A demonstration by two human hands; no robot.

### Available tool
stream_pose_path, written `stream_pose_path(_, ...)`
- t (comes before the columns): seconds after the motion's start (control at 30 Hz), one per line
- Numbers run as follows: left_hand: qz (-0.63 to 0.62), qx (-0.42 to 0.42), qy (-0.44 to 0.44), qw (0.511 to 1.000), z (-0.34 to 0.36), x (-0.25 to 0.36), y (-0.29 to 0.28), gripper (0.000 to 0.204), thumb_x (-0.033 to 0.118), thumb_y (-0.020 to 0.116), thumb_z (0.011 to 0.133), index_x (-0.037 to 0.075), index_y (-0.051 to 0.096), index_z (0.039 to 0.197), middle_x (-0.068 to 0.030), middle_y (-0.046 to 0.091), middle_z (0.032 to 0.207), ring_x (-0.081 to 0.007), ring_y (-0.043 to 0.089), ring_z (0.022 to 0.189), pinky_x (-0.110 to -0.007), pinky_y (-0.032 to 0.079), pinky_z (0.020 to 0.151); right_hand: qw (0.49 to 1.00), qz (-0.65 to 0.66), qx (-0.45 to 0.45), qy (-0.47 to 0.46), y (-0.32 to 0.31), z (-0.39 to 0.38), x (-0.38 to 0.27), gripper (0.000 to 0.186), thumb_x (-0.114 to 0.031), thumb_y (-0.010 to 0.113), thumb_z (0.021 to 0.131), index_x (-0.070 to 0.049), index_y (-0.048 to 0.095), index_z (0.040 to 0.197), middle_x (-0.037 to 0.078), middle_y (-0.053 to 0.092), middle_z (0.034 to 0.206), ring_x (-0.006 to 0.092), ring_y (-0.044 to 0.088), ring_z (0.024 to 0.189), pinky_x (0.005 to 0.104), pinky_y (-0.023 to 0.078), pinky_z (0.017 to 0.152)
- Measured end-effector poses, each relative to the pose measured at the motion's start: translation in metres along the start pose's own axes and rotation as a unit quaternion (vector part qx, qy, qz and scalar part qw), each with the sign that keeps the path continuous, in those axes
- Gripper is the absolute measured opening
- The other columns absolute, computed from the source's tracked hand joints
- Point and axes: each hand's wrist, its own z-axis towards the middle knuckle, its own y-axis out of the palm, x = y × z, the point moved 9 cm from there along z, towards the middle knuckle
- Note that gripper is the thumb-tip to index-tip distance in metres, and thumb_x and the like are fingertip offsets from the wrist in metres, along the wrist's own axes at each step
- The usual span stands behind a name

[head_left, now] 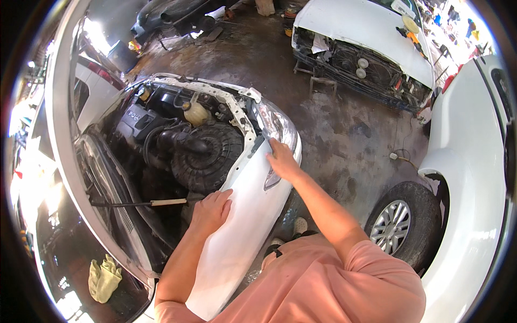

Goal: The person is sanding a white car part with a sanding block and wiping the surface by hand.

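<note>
A white car front fender (237, 242) runs beside me along the uncovered engine bay. My left hand (211, 212) lies on the fender's upper edge with its fingers stretched out, holding nothing. Farther ahead, my right hand (281, 157) is closed at the seam between the fender and the clear headlight (277, 126). A thin grey piece shows by its fingertips; whether that is a tool or part of the car I cannot make out. Inside the bay sit a round black air-cleaner housing (207, 156), a yellowish fluid tank (196, 114) and a dark engine cover (139, 119).
The raised hood (60, 124) stands at left, near a prop rod (124, 204). Yellowish gloves (104, 279) rest on the windshield. Another white car (355, 24) with its front uncovered stands ahead. At right, a wheel (396, 223) is beside a white car body (468, 161).
</note>
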Motion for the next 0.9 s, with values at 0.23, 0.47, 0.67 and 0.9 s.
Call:
stream_pose_path(0.23,-0.002,-0.021,-0.016,1.0,0.007,-0.001,0.006,0.026,0.015,0.065,0.095,0.009,0.065,0.12,-0.0088,0.069,0.096,-0.0296,0.07,0.09,-0.045,0.057,0.069,0.999,0.024,0.012,0.03,-0.005,0.018,0.018,0.06,-0.035,0.047,0.105,0.002,0.043,0.152,0.019,0.039,0.161,0.031,0.032,0.151,0.0482,0.018,0.126)
stream_pose_path(0.47,-0.002,-0.009,-0.018,1.0,0.001,-0.005,0.003,0.025,0.013,0.065,0.095,0.008,0.065,0.12,-0.0104,0.069,0.094,-0.0316,0.07,0.085,-0.045,0.056,0.068,0.993,0.096,-0.024,0.066,0.007,-0.006,0.015,0.058,-0.036,0.046,0.106,-0.004,0.042,0.155,0.015,0.041,0.161,0.0349,0.03,0.152,0.0496,0.014,0.127)
stream_pose_path(0.67,-0.027,0.001,0.007,1.0,0.013,0.005,0.007,0.025,0.01,0.065,0.094,0.005,0.065,0.118,-0.0124,0.066,0.087,-0.0338,0.067,0.076,-0.044,0.054,0.065,0.997,-0.071,-0.036,0.024,0.005,0.033,0.05,0.06,-0.042,0.042,0.108,-0.006,0.039,0.156,0.011,0.032,0.166,0.0354,0.021,0.155,0.0545,0.007,0.127)
stream_pose_path(0.9,-0.031,0.008,-0.002,0.999,0.006,-0.003,0.002,0.025,0.01,0.065,0.094,0.005,0.065,0.118,-0.0119,0.064,0.084,-0.0334,0.066,0.074,-0.044,0.053,0.063,1.0,-0.021,-0.013,-0.008,0.023,0.007,0.039,0.053,-0.04,0.044,0.107,-0.013,0.048,0.152,0.008,0.033,0.166,0.0384,0.02,0.155,0.0595,0.007,0.126)
